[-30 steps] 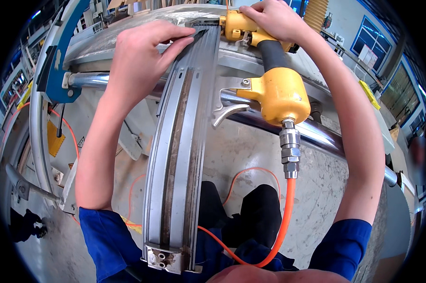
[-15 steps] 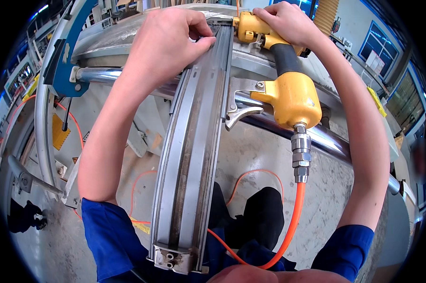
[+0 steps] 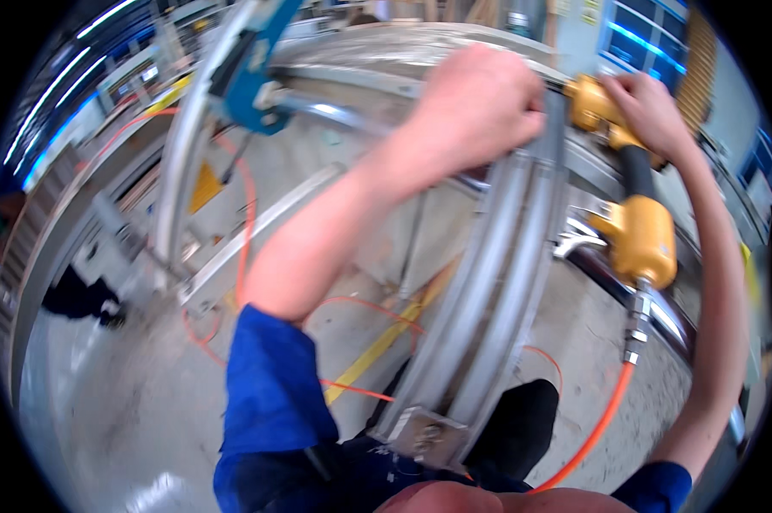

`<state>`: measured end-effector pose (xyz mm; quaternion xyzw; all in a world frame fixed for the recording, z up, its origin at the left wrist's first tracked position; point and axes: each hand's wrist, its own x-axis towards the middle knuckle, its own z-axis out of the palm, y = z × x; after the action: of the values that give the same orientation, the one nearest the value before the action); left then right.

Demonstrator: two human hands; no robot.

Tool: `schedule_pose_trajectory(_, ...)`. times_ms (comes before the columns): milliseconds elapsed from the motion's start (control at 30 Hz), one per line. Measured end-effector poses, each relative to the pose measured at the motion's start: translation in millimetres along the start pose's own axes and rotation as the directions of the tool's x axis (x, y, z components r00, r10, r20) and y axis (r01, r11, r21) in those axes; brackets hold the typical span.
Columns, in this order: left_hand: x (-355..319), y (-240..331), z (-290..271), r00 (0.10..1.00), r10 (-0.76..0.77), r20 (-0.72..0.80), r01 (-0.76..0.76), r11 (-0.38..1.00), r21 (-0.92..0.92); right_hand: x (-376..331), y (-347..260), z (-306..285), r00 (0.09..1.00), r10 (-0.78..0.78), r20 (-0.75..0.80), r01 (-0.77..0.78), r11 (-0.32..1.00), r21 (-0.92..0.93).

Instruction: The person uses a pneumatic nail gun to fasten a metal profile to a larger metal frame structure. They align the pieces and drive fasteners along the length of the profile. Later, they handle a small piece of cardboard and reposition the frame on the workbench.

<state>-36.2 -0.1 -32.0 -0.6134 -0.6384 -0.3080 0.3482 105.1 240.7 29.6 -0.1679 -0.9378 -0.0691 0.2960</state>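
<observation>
Head view, with everything placed from the curved metal rail (image 3: 497, 291) running from the lower middle up to the top: left of it, a blue clamp (image 3: 253, 73) grips a bent steel tube. On the rail's upper end, the left hand (image 3: 476, 107) is curled shut over its edge. Just right of it, the right hand (image 3: 651, 111) wraps its fingers around a yellow pneumatic tool (image 3: 638, 231) with an orange hose (image 3: 595, 436).

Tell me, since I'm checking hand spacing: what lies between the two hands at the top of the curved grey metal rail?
In the head view, the rail's upper end separates left hand from right hand, which grips the yellow pneumatic tool.
</observation>
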Motion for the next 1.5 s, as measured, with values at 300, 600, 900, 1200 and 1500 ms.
schedule_pose_trajectory(300, 1, 8, -5, 0.999, -0.037, 0.003, 0.036, 0.993, 0.11, 4, -3, 2, 0.998, -0.042, -0.054, 0.046, 0.997, 0.06)
schedule_pose_trajectory(600, 10, 4, 0, 0.993, 0.11, 0.051, -0.115, 0.988, 0.099, 6, 7, 9, 0.999, -0.026, -0.02, 0.026, 1.0, -0.009)
schedule_pose_trajectory(900, 12, 13, -9, 0.993, -0.005, 0.121, 0.017, 0.995, -0.096, 2, -6, 4, 0.996, 0.081, 0.037, -0.084, 0.991, 0.103)
schedule_pose_trajectory(1200, 16, 23, -7, 0.989, 0.077, 0.126, -0.081, 0.996, 0.028, 0, -8, -2, 0.994, 0.077, 0.074, -0.089, 0.983, 0.164)
schedule_pose_trajectory(1500, 23, 7, -16, 0.904, 0.366, 0.223, -0.385, 0.921, 0.05, 2, -8, -3, 0.999, 0.022, 0.032, -0.025, 0.995, 0.099)
